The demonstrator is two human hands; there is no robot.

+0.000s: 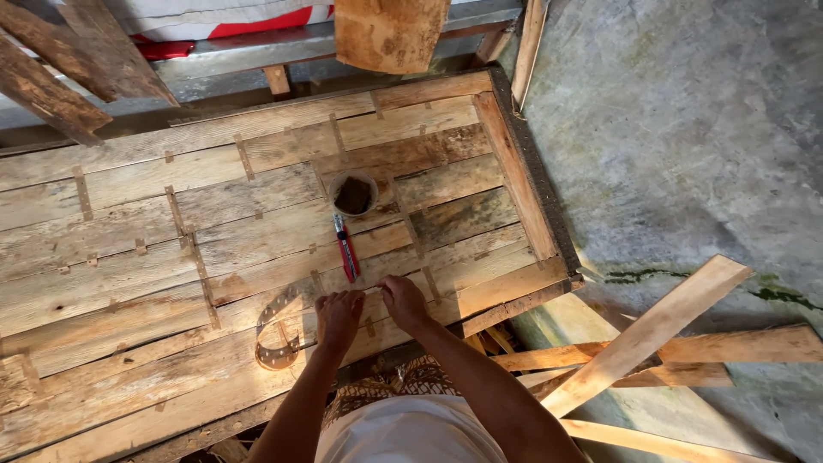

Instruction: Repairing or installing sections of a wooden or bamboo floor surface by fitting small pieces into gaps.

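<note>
A large panel of joined wooden planks [129, 257] lies flat in front of me. My left hand [339, 317] rests on it near the front edge, fingers curled. Just right of it, my right hand [403, 300] pinches something small between its fingers; what it is I cannot tell. Beyond the hands lies a red utility knife [346, 249], and a small round cup of dark paste [353, 195] stands behind the knife. A curved, perforated metal strip [276, 334] sits left of my left hand.
Loose planks [651, 334] lie crossed on the concrete floor [686, 129] at the right. Rough timber pieces [60, 69] lean at the back left. A wooden board [390, 33] hangs over the panel's far edge.
</note>
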